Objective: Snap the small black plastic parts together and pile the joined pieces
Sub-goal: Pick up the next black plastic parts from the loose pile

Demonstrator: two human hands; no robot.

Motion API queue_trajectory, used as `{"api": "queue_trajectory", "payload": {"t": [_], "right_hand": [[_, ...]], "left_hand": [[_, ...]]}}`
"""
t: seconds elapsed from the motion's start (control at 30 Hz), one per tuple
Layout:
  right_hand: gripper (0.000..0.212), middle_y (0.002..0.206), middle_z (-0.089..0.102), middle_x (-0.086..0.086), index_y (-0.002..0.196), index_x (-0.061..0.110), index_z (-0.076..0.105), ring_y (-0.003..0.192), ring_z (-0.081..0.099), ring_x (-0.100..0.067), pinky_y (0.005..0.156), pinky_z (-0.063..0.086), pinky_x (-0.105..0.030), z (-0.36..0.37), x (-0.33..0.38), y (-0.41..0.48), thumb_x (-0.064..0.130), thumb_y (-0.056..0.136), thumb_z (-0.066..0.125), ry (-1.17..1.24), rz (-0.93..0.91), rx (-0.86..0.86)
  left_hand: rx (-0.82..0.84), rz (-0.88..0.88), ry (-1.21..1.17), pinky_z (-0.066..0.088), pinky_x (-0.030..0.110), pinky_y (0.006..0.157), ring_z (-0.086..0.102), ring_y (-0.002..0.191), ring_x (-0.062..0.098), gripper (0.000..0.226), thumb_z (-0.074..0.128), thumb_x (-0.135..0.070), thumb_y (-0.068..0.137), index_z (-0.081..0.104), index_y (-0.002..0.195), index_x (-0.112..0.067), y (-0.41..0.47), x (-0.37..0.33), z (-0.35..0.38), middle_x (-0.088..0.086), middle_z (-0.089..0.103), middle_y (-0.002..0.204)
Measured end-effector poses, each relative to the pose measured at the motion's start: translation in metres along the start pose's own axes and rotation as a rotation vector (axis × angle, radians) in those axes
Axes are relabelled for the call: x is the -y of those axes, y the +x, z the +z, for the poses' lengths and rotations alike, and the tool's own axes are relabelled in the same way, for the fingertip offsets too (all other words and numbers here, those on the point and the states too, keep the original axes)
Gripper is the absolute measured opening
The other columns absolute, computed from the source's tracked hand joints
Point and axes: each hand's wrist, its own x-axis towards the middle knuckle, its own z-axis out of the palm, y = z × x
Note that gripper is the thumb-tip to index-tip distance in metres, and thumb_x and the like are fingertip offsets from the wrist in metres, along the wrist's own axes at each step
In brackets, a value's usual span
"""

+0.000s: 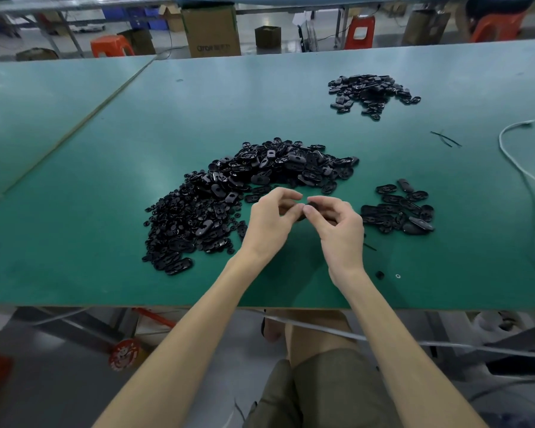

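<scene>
A big heap of loose small black plastic parts (229,193) spreads over the middle of the green table (105,180). My left hand (269,223) and my right hand (337,227) meet just in front of it, fingertips together. Between them they pinch a small black part (315,206), mostly hidden by the fingers. A smaller group of black oval pieces (399,208) lies just right of my right hand. Another pile of black pieces (368,92) sits farther back on the right.
A white cable (519,168) snakes along the table's right side. Thin black strips (445,139) lie behind the right group, and a tiny black bit (380,274) sits near the front edge. Cardboard boxes (210,29) and orange stools (360,30) stand beyond the table.
</scene>
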Motion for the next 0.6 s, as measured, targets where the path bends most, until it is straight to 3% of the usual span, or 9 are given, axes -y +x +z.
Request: {"api": "queue_trajectory", "payload": {"t": [0.13, 0.3, 0.6], "right_hand": [[0.009, 0.096, 0.077, 0.001, 0.099, 0.019, 0.076, 0.089, 0.070, -0.014, 0.084, 0.058, -0.040, 0.000, 0.000, 0.000, 0.011, 0.094, 0.075, 0.019, 0.015, -0.005], [0.013, 0.095, 0.076, 0.003, 0.098, 0.023, 0.074, 0.083, 0.066, -0.008, 0.076, 0.055, -0.027, 0.000, -0.001, 0.001, 0.010, 0.096, 0.072, 0.093, 0.047, -0.048], [0.013, 0.095, 0.076, 0.002, 0.100, 0.020, 0.074, 0.083, 0.067, -0.005, 0.072, 0.055, -0.022, 0.001, -0.002, 0.001, 0.008, 0.096, 0.072, 0.095, 0.047, -0.041]], "left_hand": [[-0.013, 0.005, 0.160, 0.046, 0.010, 0.078, 0.069, 0.084, 0.007, 0.012, 0.067, -0.011, 0.099, 0.074, 0.109, -0.013, -0.002, 0.001, -0.014, -0.004, 0.074, 0.092], [-0.070, -0.046, 0.617, 0.050, 0.038, 0.094, 0.059, 0.106, 0.025, 0.013, 0.066, -0.013, 0.100, 0.071, 0.111, -0.011, 0.001, 0.009, -0.038, 0.007, 0.061, 0.113], [-0.029, -0.071, 0.759, 0.036, 0.037, 0.098, 0.052, 0.109, 0.027, 0.019, 0.073, -0.034, 0.095, 0.072, 0.098, -0.016, -0.001, 0.010, -0.039, 0.005, 0.059, 0.107]]}}
